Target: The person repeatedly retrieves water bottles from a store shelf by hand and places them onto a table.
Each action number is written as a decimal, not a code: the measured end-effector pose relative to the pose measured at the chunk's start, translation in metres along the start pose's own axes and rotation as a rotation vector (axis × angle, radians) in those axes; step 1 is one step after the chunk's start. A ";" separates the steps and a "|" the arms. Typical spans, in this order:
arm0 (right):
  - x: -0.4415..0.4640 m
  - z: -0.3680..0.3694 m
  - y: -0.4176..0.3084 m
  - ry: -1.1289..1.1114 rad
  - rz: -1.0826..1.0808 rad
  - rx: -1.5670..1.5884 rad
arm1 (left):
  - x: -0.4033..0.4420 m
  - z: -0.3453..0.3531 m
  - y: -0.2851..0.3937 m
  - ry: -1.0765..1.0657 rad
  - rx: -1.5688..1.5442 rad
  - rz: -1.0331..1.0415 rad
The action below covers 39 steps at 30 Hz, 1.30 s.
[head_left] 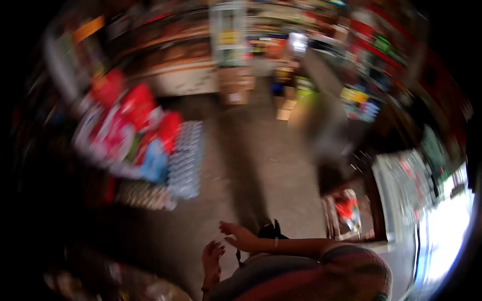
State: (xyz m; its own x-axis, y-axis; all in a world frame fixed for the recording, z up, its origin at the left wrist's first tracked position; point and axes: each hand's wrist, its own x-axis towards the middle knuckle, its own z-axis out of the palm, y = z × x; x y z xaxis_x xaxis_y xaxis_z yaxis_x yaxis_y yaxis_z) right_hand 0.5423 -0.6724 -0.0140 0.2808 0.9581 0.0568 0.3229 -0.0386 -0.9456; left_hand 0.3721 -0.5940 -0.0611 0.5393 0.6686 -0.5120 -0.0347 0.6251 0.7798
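Note:
My right hand is held out in front of my body, its fingers and thumb apart and nothing in it. Close by, a little lower and to the left, my left hand is raised with its fingers loosely bent and apart; I see nothing in it. The two hands do not touch. A black object shows just beyond my right forearm, too dark and blurred to name. Both hands are over the brown floor.
On the left lie red and white plastic packages beside a pack of clear wrapped items. Cardboard boxes stand ahead below shelves of goods. To the right are a wooden frame and a counter. Motion blurs the view.

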 end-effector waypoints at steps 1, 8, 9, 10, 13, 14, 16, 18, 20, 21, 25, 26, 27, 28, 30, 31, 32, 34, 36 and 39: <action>0.016 0.011 -0.007 -0.070 -0.024 0.016 | 0.002 -0.010 0.004 -0.009 -0.034 0.052; 0.152 0.109 -0.007 -0.413 -0.244 0.095 | 0.020 -0.097 0.066 0.308 -0.146 0.279; 0.180 0.130 -0.006 -0.445 -0.260 0.104 | 0.028 -0.120 0.075 0.356 -0.171 0.300; 0.199 0.142 -0.009 -0.481 -0.262 0.120 | 0.027 -0.132 0.087 0.432 -0.173 0.277; 0.271 0.198 -0.020 -0.551 -0.334 0.211 | 0.032 -0.175 0.131 0.584 -0.203 0.271; 0.292 0.219 -0.026 -0.583 -0.362 0.222 | 0.031 -0.189 0.148 0.619 -0.206 0.298; 0.340 0.251 -0.061 -0.640 -0.418 0.224 | 0.033 -0.209 0.183 0.672 -0.223 0.355; 0.375 0.280 -0.094 -0.678 -0.452 0.282 | 0.042 -0.233 0.201 0.781 -0.283 0.375; 0.405 0.311 -0.116 -0.734 -0.459 0.336 | 0.050 -0.256 0.217 0.850 -0.399 0.390; 0.417 0.328 -0.117 -0.756 -0.460 0.340 | 0.056 -0.268 0.222 0.874 -0.402 0.410; 0.448 0.388 -0.121 -0.886 -0.378 0.357 | 0.082 -0.327 0.237 0.932 -0.522 0.432; 0.455 0.409 -0.113 -0.899 -0.392 0.375 | 0.092 -0.349 0.238 0.932 -0.530 0.434; 0.467 0.425 -0.113 -0.934 -0.397 0.338 | 0.104 -0.371 0.242 0.929 -0.537 0.438; 0.479 0.441 -0.118 -0.969 -0.402 0.301 | 0.112 -0.395 0.248 0.927 -0.543 0.442; 0.505 0.478 -0.118 -0.980 -0.381 0.231 | 0.138 -0.450 0.263 0.869 -0.535 0.480; 0.527 0.501 -0.124 -0.978 -0.385 0.200 | 0.152 -0.478 0.282 0.842 -0.549 0.505; 0.549 0.523 -0.134 -0.962 -0.412 0.185 | 0.162 -0.501 0.302 0.815 -0.565 0.523; 0.587 0.561 -0.154 -0.927 -0.450 0.155 | 0.172 -0.535 0.366 0.805 -0.522 0.503; 0.631 0.597 -0.184 -0.869 -0.464 0.134 | 0.190 -0.583 0.423 0.769 -0.415 0.549; 0.685 0.638 -0.205 -0.784 -0.443 0.152 | 0.211 -0.647 0.483 0.695 -0.235 0.576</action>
State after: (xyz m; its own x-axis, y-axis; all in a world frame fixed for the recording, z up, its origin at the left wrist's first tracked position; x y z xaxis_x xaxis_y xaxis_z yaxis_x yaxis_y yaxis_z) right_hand 0.0919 0.1725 0.0149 -0.5531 0.7967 0.2435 0.1170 0.3636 -0.9242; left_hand -0.0752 0.1094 -0.0251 -0.2363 0.9444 -0.2288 -0.3506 0.1367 0.9265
